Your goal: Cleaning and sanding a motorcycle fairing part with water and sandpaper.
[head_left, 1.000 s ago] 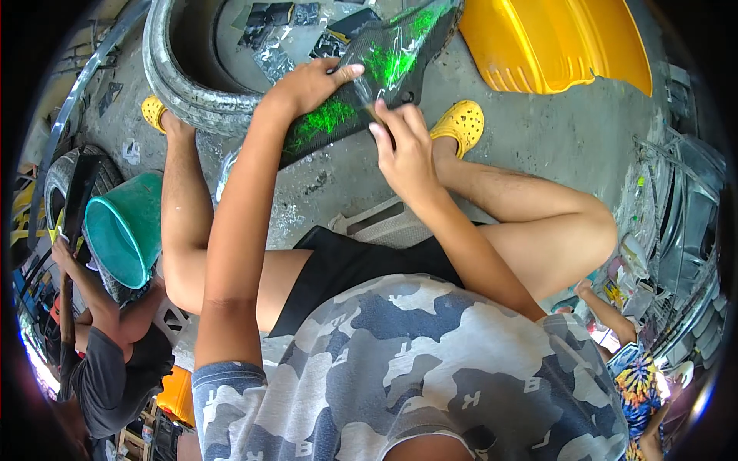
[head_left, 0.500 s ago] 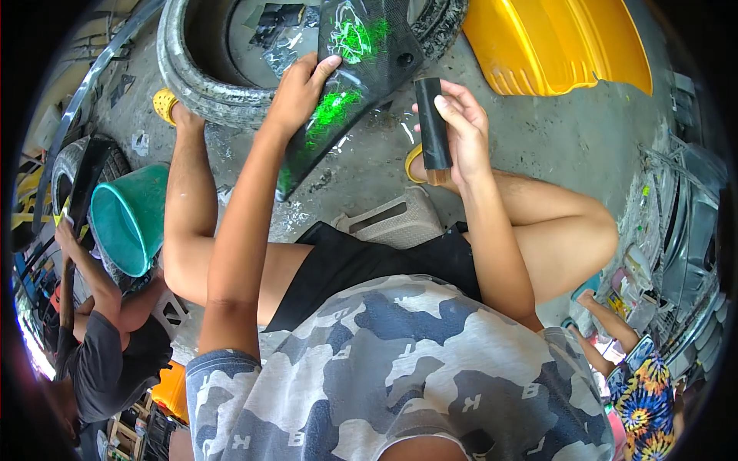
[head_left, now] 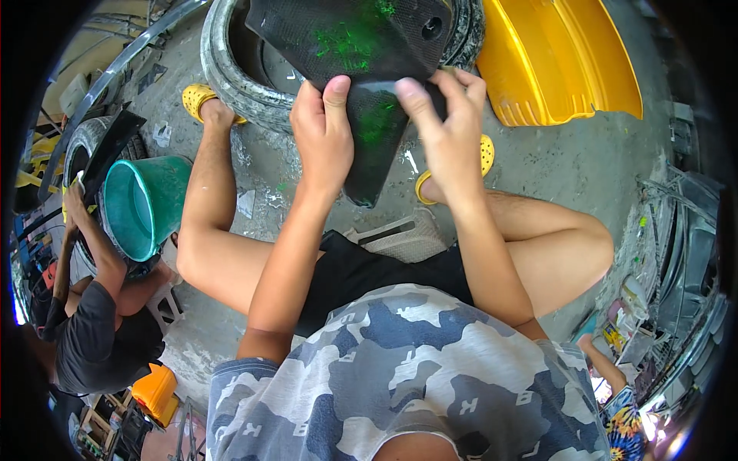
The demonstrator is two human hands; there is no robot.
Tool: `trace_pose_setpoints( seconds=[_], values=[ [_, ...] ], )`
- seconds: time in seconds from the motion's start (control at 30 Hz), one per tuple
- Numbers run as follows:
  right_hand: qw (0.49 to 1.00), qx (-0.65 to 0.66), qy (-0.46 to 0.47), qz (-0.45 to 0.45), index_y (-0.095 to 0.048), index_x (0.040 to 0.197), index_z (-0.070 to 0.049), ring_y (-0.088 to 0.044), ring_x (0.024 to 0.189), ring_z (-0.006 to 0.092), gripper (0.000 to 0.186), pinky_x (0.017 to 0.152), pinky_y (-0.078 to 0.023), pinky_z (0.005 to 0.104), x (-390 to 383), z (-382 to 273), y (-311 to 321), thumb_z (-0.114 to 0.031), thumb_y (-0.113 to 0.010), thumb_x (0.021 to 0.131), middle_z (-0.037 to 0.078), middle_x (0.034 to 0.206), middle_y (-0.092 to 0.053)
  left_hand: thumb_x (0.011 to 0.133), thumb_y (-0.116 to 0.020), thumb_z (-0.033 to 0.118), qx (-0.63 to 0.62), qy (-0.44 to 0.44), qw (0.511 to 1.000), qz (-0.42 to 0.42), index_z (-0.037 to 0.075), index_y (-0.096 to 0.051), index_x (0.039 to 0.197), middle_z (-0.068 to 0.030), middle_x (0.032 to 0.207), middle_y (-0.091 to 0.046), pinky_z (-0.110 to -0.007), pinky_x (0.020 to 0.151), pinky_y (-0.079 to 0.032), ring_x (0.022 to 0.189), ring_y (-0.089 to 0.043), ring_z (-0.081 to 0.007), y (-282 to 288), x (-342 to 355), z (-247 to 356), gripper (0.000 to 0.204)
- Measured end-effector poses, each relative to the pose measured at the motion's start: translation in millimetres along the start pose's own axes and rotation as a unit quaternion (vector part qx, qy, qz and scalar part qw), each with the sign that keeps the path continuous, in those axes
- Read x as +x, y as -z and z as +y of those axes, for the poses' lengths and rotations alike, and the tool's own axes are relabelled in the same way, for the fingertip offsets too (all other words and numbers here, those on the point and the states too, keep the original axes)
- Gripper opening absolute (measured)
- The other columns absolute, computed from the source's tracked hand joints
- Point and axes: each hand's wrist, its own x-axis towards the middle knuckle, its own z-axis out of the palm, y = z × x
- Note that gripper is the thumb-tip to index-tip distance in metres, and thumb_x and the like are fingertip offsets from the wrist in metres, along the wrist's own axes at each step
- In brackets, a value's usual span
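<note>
A black textured panel (head_left: pixel 373 165) with bright green scuffed patches is held up before me, its wide end away and its narrow tip toward my lap. On its left edge my left hand (head_left: pixel 323 138) is closed, thumb on top. My right hand (head_left: pixel 450 127), slightly blurred, is at the panel's right edge with fingers curled. Between its thumb and fingers shows the dark black block (head_left: pixel 437 98), mostly hidden by the hand. Beneath the panel's far part lies a worn tyre (head_left: pixel 231 77), smeared grey.
A yellow curved body panel (head_left: pixel 553 69) lies at the right. A teal bucket (head_left: pixel 146 207) stands left, near a person in dark clothes (head_left: pixel 115 338) working on a long black strip. Below my lap is a grey plastic stool (head_left: pixel 403 234). Scrap parts line the right side.
The panel has turned and come nearer, its tip now pointing toward me. My right hand has moved from holding the block apart to the panel's right edge. The left hand has shifted right.
</note>
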Motion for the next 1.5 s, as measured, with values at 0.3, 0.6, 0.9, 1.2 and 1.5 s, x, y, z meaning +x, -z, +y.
trace_pose_setpoints(
  seconds=[0.3,0.6,0.9,1.2,1.5],
  values=[
    [1.0,0.012,-0.011,0.01,-0.055,0.101,0.008,-0.049,0.1,0.0336,0.057,0.085,-0.043,0.0379,-9.2,-35.9,5.3,-0.037,-0.077,0.074,0.02,0.108,-0.042,0.098,-0.05,0.029,-0.017,-0.037,0.998,0.053,-0.003,-0.057,0.101,-0.008,0.089,-0.061,-0.029,0.075,-0.044,0.081,-0.055,-0.016,4.1,-17.7,29.1,0.033],
    [0.987,0.153,-0.003,-0.043,-0.059,0.092,0.005,-0.05,0.101,0.027,0.033,0.09,-0.039,0.0335,-8.3,-56.7,36.2,-0.023,-0.07,0.08,0.014,0.105,-0.046,0.099,-0.048,0.037,-0.097,-0.012,0.992,0.081,0.001,-0.051,0.085,0.0023,0.078,-0.05,-0.02,0.065,-0.035,0.072,-0.041,-0.0057,14.3,-19.5,64.9,0.039],
    [0.988,0.14,0.037,-0.06,-0.06,0.103,0.006,-0.049,0.103,0.0141,0.023,0.094,-0.036,0.0261,-16.0,-90.3,56.2,-0.008,-0.064,0.086,0.007,0.11,-0.052,0.099,-0.042,0.043,-0.122,0.011,0.99,0.07,-0.004,-0.058,0.102,-0.008,0.099,-0.063,-0.026,0.081,-0.045,0.089,-0.057,-0.0129,23.3,-23.1,85.5,0.05],
    [0.989,0.112,0.07,-0.068,-0.056,0.107,0.007,-0.047,0.1,0.0145,0.028,0.092,-0.034,0.0254,-16.5,-93.9,60.2,-0.005,-0.064,0.083,0.006,0.105,-0.049,0.099,-0.044,0.042,-0.122,-0.037,0.99,0.062,-0.003,-0.057,0.106,-0.0073,0.103,-0.062,-0.025,0.084,-0.044,0.092,-0.056,-0.012,25.8,-31.0,104.3,0.047],
    [0.985,0.129,0.069,-0.088,-0.055,0.112,0.007,-0.048,0.103,0.0151,0.031,0.093,-0.034,0.0258,-14.2,-95.2,58.9,-0.002,-0.063,0.083,0.006,0.108,-0.048,0.099,-0.047,0.037,-0.119,-0.075,0.989,0.035,-0.004,-0.052,0.119,-0.0076,0.112,-0.06,-0.026,0.089,-0.042,0.099,-0.055,-0.013,25.9,-31.8,111.7,0.046]
  ],
)
